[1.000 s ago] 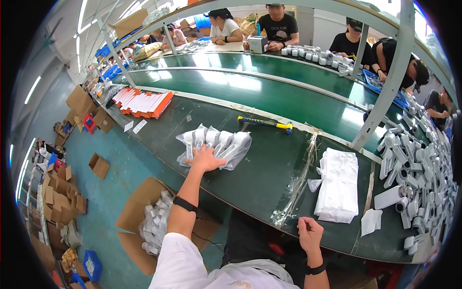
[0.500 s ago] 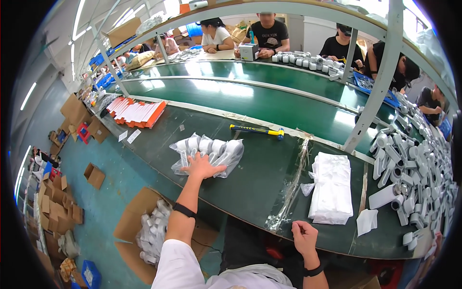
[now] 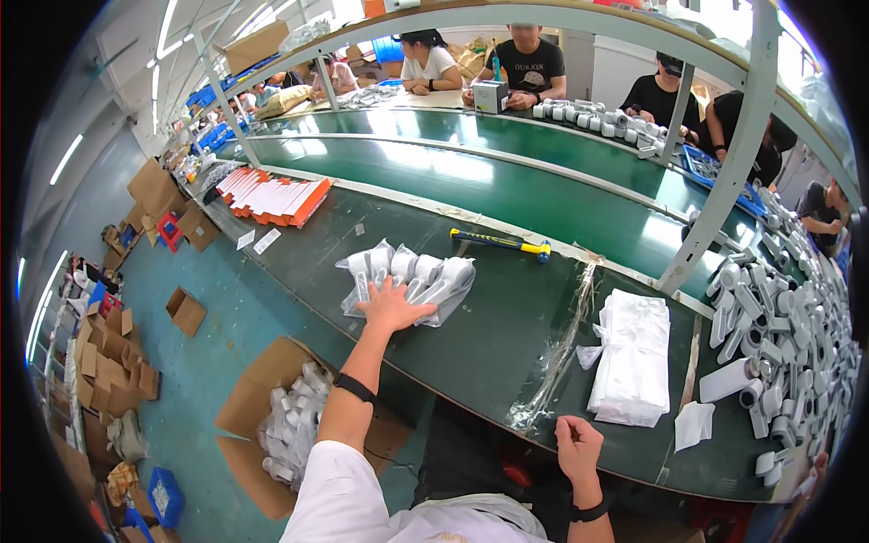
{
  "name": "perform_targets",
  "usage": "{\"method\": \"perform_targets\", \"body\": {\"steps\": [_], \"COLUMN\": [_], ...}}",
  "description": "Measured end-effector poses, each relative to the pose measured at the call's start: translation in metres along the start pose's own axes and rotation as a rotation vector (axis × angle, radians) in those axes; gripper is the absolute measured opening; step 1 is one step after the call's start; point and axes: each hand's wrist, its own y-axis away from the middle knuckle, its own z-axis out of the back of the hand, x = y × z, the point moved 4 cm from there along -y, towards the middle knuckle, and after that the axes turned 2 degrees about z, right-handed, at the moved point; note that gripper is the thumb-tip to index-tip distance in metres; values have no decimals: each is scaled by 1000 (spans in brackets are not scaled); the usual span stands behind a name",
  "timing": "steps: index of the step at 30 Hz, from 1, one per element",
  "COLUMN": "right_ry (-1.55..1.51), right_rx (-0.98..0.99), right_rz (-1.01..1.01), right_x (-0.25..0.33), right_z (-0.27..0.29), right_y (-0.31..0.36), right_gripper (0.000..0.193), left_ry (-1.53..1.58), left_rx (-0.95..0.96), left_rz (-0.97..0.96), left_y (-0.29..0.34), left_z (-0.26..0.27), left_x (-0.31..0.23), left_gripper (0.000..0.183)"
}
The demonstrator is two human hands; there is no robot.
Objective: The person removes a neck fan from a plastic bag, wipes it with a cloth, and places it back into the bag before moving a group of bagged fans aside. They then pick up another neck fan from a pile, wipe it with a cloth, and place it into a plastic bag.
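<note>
My left hand lies with fingers spread on a clear plastic bag of white and grey parts, touching its near side. The parts sit side by side in the bag, each with a round head and a flat arm. By the table's near edge, my right hand is loosely curled with nothing visible in it. Beyond that hand lies a stack of white plastic bags, with a single loose white piece to its right. A yellow and black hammer rests behind the bagged parts.
Orange and white flat cartons lie at the far left. Loose white and grey parts are heaped at the right. A cardboard box with bagged parts stands below the table's left edge. Metal posts and a green conveyor lie beyond; people sit across.
The whole view has shifted, so the scene sits a little farther right. My left hand stays spread on the bagged parts, and my right hand remains curled at the table edge.
</note>
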Motion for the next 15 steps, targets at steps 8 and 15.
{"method": "perform_targets", "body": {"steps": [8,15], "right_ry": [10,28], "right_rx": [9,18], "right_rz": [-14,4], "right_x": [5,7], "right_z": [1,-1], "right_y": [-2,-2], "right_gripper": [11,10], "left_ry": [-147,-7], "left_rx": [93,-117], "left_rz": [-44,-64], "left_y": [23,7], "left_z": [39,38], "left_x": [-7,-9], "left_gripper": [93,93]}}
